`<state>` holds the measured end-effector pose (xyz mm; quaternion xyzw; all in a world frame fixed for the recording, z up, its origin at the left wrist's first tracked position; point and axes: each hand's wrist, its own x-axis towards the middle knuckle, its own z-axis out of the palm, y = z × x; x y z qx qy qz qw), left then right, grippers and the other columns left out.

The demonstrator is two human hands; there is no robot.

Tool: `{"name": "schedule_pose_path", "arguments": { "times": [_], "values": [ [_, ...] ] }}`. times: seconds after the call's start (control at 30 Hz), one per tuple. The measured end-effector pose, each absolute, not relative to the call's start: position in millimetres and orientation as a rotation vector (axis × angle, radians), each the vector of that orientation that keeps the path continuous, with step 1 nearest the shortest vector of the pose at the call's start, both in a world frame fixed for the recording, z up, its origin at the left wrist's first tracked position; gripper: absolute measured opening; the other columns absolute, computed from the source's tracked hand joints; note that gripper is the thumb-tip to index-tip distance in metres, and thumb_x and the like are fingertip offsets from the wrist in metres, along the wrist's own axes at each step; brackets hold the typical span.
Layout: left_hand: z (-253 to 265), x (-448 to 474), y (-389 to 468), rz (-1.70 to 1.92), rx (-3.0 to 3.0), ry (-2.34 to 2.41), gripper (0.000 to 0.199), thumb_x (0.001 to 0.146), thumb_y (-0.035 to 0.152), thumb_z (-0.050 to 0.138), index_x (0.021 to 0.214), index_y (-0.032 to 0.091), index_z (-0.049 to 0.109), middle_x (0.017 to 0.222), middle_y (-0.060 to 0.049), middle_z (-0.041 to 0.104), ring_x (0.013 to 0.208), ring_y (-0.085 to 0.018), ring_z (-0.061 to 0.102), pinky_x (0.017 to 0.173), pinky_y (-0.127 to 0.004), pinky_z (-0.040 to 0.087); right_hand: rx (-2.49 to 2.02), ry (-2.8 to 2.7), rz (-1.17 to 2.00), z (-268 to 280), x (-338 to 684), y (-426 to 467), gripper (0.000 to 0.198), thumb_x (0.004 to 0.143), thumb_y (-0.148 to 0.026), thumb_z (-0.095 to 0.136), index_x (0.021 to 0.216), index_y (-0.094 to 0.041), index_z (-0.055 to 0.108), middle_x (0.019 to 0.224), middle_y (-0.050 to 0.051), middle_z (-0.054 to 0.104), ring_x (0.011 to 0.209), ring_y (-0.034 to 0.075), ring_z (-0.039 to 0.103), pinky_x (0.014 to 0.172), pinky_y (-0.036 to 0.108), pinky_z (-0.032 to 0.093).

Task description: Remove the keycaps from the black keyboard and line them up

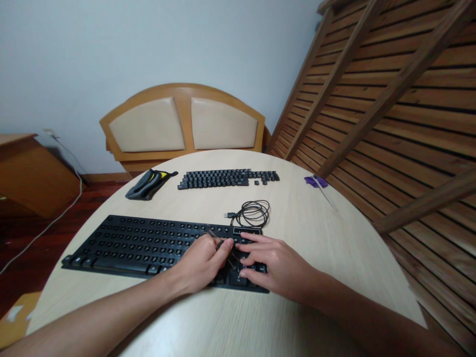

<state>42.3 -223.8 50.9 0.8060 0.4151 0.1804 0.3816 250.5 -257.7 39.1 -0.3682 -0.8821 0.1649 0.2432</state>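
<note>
A black keyboard [141, 243] lies at a slant on the table, most of its keycaps off and the bare switch mounts showing. Its space bar and a few bottom-row caps are still on it. My left hand [204, 260] is closed over the number-pad side, gripping a wire keycap puller [220, 244] whose thin wire loops stick out at both ends. Beside it, my right hand [277, 260] rests on the right end of the keyboard with fingers apart, fingertips on the number-pad keys. My hands hide part of that area.
Removed black keycaps [215, 178] stand in rows at the back of the round table [316, 297]. A coiled USB cable [255, 213] lies behind the keyboard. Dark gloves [147, 184] are at the left, a purple cloth [316, 181] with a thin rod [327, 198] at the right.
</note>
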Motion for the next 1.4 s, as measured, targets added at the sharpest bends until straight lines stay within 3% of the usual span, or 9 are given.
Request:
{"name": "schedule_pose_path", "arguments": {
  "times": [0.3, 0.47, 0.7, 0.97, 1.17, 1.4],
  "values": [
    [46.1, 41.2, -221.9, 0.438, 1.913, 1.088, 0.047, 0.096, 0.048, 0.033, 0.057, 0.022, 0.04, 0.049, 0.006, 0.037, 0.044, -0.01, 0.031, 0.043, -0.024, 0.023, -1.014, -2.385, 0.441, 33.5, 253.1, -256.0, 0.015, 0.083, -0.028, 0.069, 0.09, -0.017, 0.075, 0.12, 0.012, 0.069, 0.123, 0.026, 0.059, 0.105, 0.039, 0.048],
    [39.4, 39.0, -217.9, 0.516, 1.69, 1.003, 0.047, 0.094, 0.059, 0.033, 0.065, 0.022, 0.039, 0.053, 0.008, 0.031, 0.046, -0.01, 0.026, 0.042, -0.022, 0.021, -1.024, -2.25, 0.562, 33.6, 253.8, -252.9, 0.007, 0.078, -0.024, 0.072, 0.082, -0.019, 0.072, 0.107, 0.007, 0.076, 0.112, 0.023, 0.066, 0.096, 0.034, 0.055],
    [40.4, 39.2, -217.8, 0.605, 1.653, 1.025, 0.053, 0.093, 0.063, 0.035, 0.061, 0.021, 0.04, 0.05, 0.006, 0.037, 0.045, -0.009, 0.029, 0.043, -0.023, 0.023, -0.945, -2.18, 0.507, 35.9, 263.0, -244.4, 0.008, 0.078, -0.024, 0.072, 0.086, -0.021, 0.071, 0.093, 0.003, 0.078, 0.098, 0.02, 0.072, 0.089, 0.032, 0.057],
    [46.3, 39.9, -218.0, 0.579, 1.739, 0.997, 0.053, 0.097, 0.054, 0.034, 0.059, 0.02, 0.047, 0.053, 0.003, 0.048, 0.052, -0.012, 0.044, 0.055, -0.025, 0.035, -1.414, -1.963, 0.297, 46.6, 311.9, -217.0, 0.015, 0.084, -0.034, 0.068, 0.092, -0.023, 0.074, 0.094, 0.003, 0.075, 0.088, 0.02, 0.07, 0.082, 0.034, 0.053],
    [46.3, 40.4, -218.6, 0.557, 1.774, 1.014, 0.053, 0.097, 0.053, 0.033, 0.058, 0.02, 0.047, 0.053, 0.002, 0.049, 0.053, -0.014, 0.046, 0.057, -0.027, 0.037, -1.592, -1.871, 0.268, 27.6, 340.1, -192.7, 0.019, 0.084, -0.038, 0.067, 0.09, -0.021, 0.075, 0.088, 0.004, 0.075, 0.08, 0.019, 0.069, 0.073, 0.03, 0.052],
    [45.0, 40.3, -219.4, 0.554, 1.796, 1.026, 0.053, 0.097, 0.053, 0.033, 0.058, 0.02, 0.047, 0.052, 0.002, 0.049, 0.053, -0.014, 0.046, 0.057, -0.027, 0.037, -1.806, -1.875, 0.057, 16.5, 343.4, -183.7, 0.017, 0.087, -0.034, 0.065, 0.098, -0.024, 0.073, 0.095, 0.002, 0.075, 0.085, 0.019, 0.069, 0.074, 0.028, 0.051]
  ]
}}
